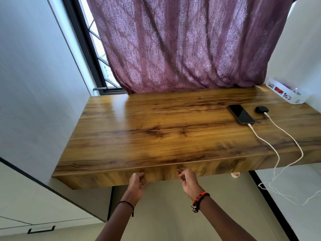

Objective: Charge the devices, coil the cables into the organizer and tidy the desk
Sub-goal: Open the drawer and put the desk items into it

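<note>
1. The left hand [137, 181] and right hand [188, 180], fingers curled with nothing visible in them, meet the desk's front panel [112, 178] — probably a drawer front; move it evenly with both, so it runs square.
2. The phone [241, 114] and earbud case [261, 109] lie plugged in at the right; avoid snagging their white cables [271, 145] hanging off the edge.
3. The organizer [284, 93] stands in the far right corner — leave it undisturbed.

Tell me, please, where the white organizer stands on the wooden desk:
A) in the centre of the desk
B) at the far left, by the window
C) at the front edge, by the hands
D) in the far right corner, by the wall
D: the white organizer stands in the far right corner of the desk, against the wall, beyond the phone and the black earbuds case.
</note>
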